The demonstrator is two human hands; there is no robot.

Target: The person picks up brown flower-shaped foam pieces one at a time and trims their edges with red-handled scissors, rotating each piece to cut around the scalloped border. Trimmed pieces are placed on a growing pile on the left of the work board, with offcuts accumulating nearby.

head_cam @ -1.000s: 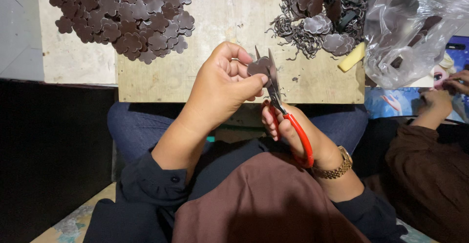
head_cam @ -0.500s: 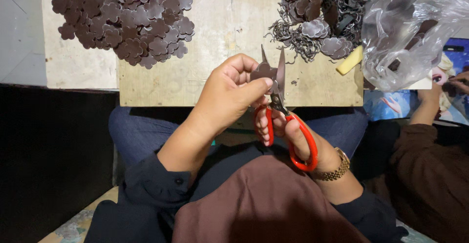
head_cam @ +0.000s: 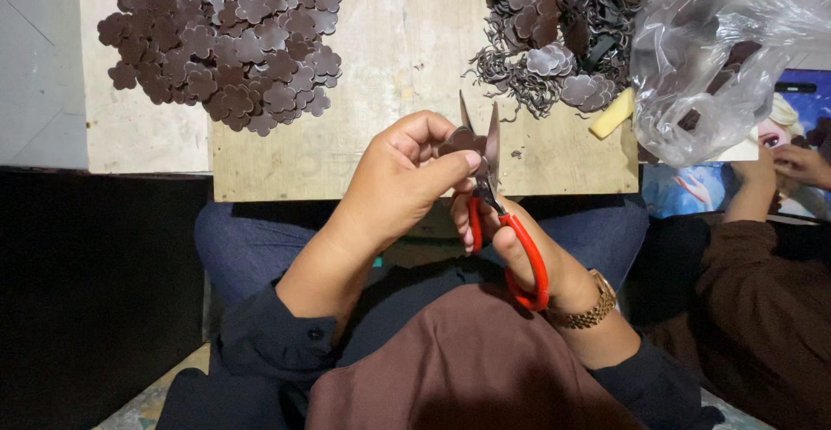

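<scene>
Pinching a small brown flower-shaped piece (head_cam: 461, 141) between thumb and fingertips, the left hand (head_cam: 405, 179) held it up at the centre of the frame, its grip closed tight on that piece. The right hand (head_cam: 519, 244) sat just below, fingers threaded through the red handles of a pair of scissors (head_cam: 493, 196), its grip wrapped firmly around them; the blades stood parted in a narrow V, with the piece between them. Behind the hands lay a pale wooden worktop (head_cam: 389, 75). A heap of finished brown flower shapes (head_cam: 227, 42) lay at the upper left, well apart from a tangle of dark offcuts (head_cam: 545, 41) at the upper centre-right. A crumpled clear plastic bag (head_cam: 718, 49) filled the upper right corner, and another person's brown sleeve (head_cam: 762, 309) showed at the right edge.
</scene>
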